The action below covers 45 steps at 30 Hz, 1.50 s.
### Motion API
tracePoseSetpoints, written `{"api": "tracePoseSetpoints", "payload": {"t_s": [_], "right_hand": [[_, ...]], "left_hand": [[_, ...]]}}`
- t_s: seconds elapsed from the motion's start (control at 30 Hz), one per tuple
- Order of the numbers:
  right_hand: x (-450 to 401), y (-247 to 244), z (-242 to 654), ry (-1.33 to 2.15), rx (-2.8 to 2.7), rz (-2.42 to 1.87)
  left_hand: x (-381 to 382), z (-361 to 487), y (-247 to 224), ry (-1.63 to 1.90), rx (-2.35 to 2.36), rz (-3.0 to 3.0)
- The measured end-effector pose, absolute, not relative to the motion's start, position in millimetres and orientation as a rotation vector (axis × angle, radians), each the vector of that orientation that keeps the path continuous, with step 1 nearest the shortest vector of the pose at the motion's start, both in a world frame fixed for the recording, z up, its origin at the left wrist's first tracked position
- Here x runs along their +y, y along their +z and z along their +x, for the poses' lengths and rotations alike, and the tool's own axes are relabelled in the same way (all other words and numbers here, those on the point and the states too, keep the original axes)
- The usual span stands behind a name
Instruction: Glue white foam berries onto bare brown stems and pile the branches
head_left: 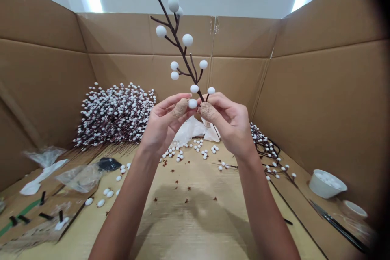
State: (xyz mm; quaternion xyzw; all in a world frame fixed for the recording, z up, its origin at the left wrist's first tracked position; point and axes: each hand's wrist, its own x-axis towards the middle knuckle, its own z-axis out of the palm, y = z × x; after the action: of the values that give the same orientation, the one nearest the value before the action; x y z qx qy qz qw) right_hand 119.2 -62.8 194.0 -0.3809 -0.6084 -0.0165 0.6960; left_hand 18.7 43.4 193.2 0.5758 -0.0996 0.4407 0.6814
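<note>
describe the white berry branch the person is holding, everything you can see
The artificial berry branch has a thin dark brown stem with short side twigs, each tipped by a smooth white oval berry that looks like foam. It stands tilted, rising up and to the left in the head view, its top running out of frame. The left hand and right hand hold it low down, their tan-wrapped thumbs either side of a berry.
</note>
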Motion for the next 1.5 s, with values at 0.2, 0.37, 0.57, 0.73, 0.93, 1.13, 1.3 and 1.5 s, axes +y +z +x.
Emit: {"api": "tracePoseSetpoints", "payload": {"t_s": [0.2, 0.37, 0.57, 0.73, 0.93, 1.13, 1.3, 1.5], "right_hand": [[-59, 191, 116, 0.140, -1.323, -0.848], [-50, 186, 111, 0.195, -1.312, -0.870], [-38, 176, 99, 0.099, -1.325, -0.925], [-34, 170, 84, -0.003, -1.366, -0.963], [-30, 165, 74, -0.100, -1.400, -0.992], [-26, 161, 71, -0.152, -1.419, -0.999], [-27, 161, 73, -0.102, -1.428, -0.991], [-11, 154, 104, 0.624, -1.391, -0.897]], "left_hand": [[54, -5, 203, 0.936, -0.221, 1.407], [51, -20, 209, 1.056, -0.222, 1.468], [38, -17, 213, 1.243, -0.102, 1.374], [34, -15, 213, 1.299, -0.115, 1.233], [34, -18, 214, 1.320, -0.088, 1.165], [34, -15, 215, 1.351, -0.058, 1.121], [39, -12, 212, 1.365, -0.107, 1.192], [50, -25, 214, 1.422, 0.027, 1.162]]}}
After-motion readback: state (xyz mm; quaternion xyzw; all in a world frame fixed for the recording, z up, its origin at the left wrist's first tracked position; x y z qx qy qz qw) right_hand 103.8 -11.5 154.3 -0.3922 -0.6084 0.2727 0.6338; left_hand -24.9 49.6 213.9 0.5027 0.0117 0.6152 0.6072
